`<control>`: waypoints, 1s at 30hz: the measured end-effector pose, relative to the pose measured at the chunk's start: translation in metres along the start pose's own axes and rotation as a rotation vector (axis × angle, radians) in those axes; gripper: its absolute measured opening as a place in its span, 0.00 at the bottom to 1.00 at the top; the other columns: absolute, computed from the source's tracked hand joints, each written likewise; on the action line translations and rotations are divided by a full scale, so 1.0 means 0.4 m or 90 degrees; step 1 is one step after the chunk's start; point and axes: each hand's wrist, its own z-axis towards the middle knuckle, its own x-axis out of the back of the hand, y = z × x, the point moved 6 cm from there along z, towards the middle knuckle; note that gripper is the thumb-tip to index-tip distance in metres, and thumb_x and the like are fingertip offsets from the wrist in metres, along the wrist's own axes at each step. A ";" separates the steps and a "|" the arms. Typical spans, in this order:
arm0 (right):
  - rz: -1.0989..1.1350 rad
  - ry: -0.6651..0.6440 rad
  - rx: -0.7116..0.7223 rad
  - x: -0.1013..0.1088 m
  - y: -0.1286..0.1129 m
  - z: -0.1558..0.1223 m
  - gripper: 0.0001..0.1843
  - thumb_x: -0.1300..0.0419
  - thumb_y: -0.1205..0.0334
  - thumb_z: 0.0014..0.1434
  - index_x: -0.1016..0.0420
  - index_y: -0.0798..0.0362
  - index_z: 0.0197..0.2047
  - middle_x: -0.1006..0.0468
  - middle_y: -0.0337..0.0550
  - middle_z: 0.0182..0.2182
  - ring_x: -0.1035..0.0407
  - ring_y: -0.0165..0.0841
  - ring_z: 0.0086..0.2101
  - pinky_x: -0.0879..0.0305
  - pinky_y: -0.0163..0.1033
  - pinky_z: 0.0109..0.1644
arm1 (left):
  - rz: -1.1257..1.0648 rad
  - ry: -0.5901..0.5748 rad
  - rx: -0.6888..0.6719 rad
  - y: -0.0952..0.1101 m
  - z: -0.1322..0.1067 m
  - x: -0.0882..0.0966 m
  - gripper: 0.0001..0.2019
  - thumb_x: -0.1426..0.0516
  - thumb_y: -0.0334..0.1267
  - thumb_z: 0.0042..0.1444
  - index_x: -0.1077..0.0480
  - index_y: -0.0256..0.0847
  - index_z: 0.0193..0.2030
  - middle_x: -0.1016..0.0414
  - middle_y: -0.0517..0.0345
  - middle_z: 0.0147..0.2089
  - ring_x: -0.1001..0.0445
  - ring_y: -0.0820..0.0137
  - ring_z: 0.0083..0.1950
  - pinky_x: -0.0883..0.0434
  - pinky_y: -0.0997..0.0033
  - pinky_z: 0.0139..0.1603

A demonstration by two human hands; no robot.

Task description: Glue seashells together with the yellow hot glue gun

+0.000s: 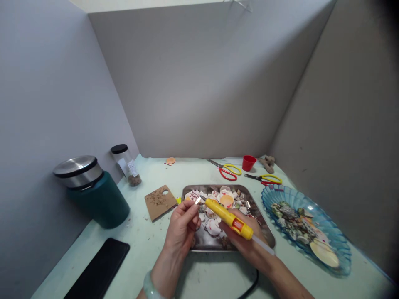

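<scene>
My right hand is wrapped round a yellow glue gun with a clear glue stick at its back end; its nozzle points up-left. My left hand is pinched on a small shell piece right at the nozzle tip. Both hands hover over a metal tray filled with several seashells. A pale bracelet sits on my left wrist.
A blue glass dish with shells lies at the right. Two pairs of red-and-yellow scissors, a red cup, a brown card, a jar, a green container with a steel lid and a black phone surround the tray.
</scene>
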 end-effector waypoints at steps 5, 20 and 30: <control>0.003 -0.007 0.000 -0.003 -0.003 0.000 0.09 0.44 0.55 0.62 0.28 0.51 0.38 0.26 0.37 0.28 0.33 0.31 0.26 0.38 0.34 0.30 | 0.005 0.010 -0.004 -0.001 -0.001 0.003 0.17 0.30 0.37 0.38 0.32 0.37 0.32 0.37 0.70 0.18 0.41 0.82 0.17 0.41 0.79 0.21; -0.017 -0.018 0.022 -0.003 -0.015 0.002 0.09 0.45 0.55 0.62 0.29 0.51 0.38 0.26 0.38 0.27 0.33 0.31 0.25 0.38 0.34 0.29 | 0.011 0.022 -0.020 0.004 -0.001 0.005 0.17 0.30 0.36 0.38 0.32 0.37 0.32 0.37 0.71 0.18 0.41 0.82 0.17 0.40 0.79 0.20; -0.013 0.005 0.026 0.001 -0.008 0.000 0.10 0.45 0.55 0.63 0.29 0.51 0.35 0.26 0.39 0.27 0.34 0.31 0.25 0.37 0.34 0.29 | 0.015 0.007 -0.018 0.002 -0.001 0.006 0.15 0.31 0.37 0.41 0.33 0.38 0.32 0.38 0.71 0.16 0.41 0.81 0.17 0.42 0.80 0.20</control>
